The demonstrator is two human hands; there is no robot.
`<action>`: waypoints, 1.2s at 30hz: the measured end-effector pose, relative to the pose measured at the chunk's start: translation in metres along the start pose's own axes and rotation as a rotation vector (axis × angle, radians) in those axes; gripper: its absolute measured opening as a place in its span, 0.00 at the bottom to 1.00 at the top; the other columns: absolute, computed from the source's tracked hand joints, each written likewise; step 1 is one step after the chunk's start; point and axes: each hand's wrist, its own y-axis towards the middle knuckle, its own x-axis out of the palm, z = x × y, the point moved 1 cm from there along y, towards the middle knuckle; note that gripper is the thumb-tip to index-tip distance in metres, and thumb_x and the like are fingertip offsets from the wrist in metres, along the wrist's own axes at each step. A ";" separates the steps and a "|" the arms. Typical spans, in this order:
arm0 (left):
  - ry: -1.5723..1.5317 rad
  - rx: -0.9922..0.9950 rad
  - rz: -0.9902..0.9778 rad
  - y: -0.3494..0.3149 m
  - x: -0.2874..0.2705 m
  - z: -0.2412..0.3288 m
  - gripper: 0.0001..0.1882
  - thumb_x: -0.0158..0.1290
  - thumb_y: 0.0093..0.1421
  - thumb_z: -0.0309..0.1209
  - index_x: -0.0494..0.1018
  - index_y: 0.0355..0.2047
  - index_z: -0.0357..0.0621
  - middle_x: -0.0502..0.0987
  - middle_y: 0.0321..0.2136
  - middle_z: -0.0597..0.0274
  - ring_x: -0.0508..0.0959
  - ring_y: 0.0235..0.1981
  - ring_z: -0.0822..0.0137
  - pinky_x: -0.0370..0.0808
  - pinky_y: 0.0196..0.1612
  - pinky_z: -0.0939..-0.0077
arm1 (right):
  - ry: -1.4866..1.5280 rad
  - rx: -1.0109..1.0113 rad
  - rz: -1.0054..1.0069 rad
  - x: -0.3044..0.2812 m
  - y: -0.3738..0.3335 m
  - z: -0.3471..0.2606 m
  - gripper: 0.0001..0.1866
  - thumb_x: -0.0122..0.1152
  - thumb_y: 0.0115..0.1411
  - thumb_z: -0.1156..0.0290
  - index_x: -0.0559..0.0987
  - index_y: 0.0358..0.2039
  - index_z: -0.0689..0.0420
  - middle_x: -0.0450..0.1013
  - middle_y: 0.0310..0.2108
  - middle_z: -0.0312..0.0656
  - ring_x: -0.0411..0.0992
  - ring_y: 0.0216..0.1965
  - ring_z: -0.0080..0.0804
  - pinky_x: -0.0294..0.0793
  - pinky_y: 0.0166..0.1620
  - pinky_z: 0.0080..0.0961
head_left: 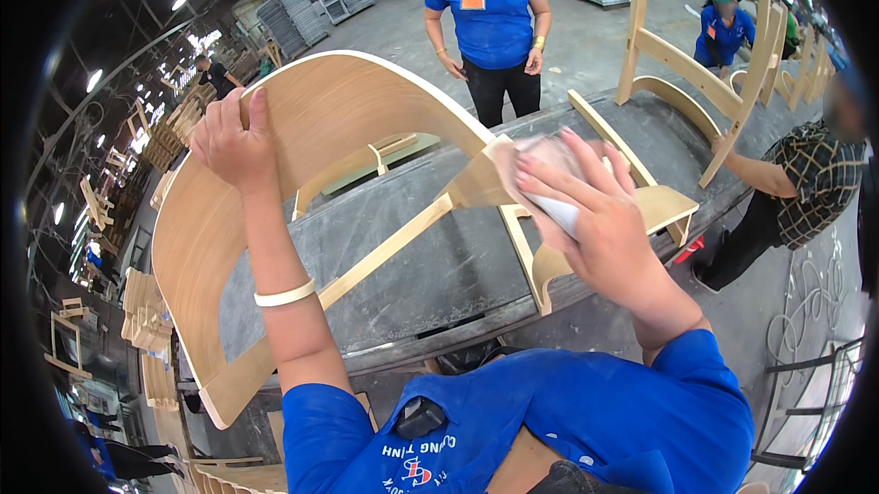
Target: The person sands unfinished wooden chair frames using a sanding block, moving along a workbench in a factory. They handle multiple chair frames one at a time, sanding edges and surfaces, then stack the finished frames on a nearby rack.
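Observation:
A pale wooden chair frame with a wide curved backrest (348,100) lies tilted over a dark grey table (412,297). On the backrest's far left edge, my left hand (236,141) is closed, fingers over the rim and thumb along the inner face. My right hand (604,233) presses a folded pinkish-white sheet of what looks like sandpaper (557,213) against the right end of the curved wood; slight blur shows on that hand. From that joint a straight wooden bar (394,249) slants down to the left. The sheet and fingers hide the wood beneath them.
Across the table stands a person in a blue shirt (490,22). At the right, a person in a plaid shirt (801,187) reaches to another wooden chair frame (691,73). Stacked wooden parts (146,320) stand at the left; a coiled hose (810,297) lies on the floor.

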 end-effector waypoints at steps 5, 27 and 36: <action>-0.001 0.031 0.030 0.000 0.000 -0.001 0.17 0.52 0.55 0.53 0.77 0.32 0.56 0.71 0.25 0.73 0.70 0.30 0.67 0.63 0.40 0.70 | 0.038 -0.005 0.072 0.032 0.016 0.002 0.23 0.59 0.51 0.67 0.74 0.51 0.49 0.66 0.56 0.33 0.59 0.59 0.51 0.53 0.59 0.49; -0.004 0.033 0.031 0.002 0.008 -0.009 0.16 0.52 0.55 0.53 0.77 0.31 0.58 0.70 0.24 0.74 0.69 0.29 0.67 0.63 0.38 0.70 | 0.195 0.170 0.000 -0.002 -0.036 0.011 0.24 0.58 0.53 0.70 0.73 0.52 0.47 0.67 0.56 0.32 0.57 0.61 0.49 0.51 0.60 0.51; -0.009 0.035 0.035 0.003 0.009 -0.010 0.17 0.51 0.55 0.54 0.77 0.31 0.58 0.70 0.23 0.74 0.69 0.29 0.67 0.63 0.38 0.70 | 0.286 0.104 0.217 0.046 0.003 0.001 0.27 0.57 0.50 0.75 0.72 0.53 0.48 0.64 0.58 0.38 0.57 0.60 0.52 0.53 0.58 0.51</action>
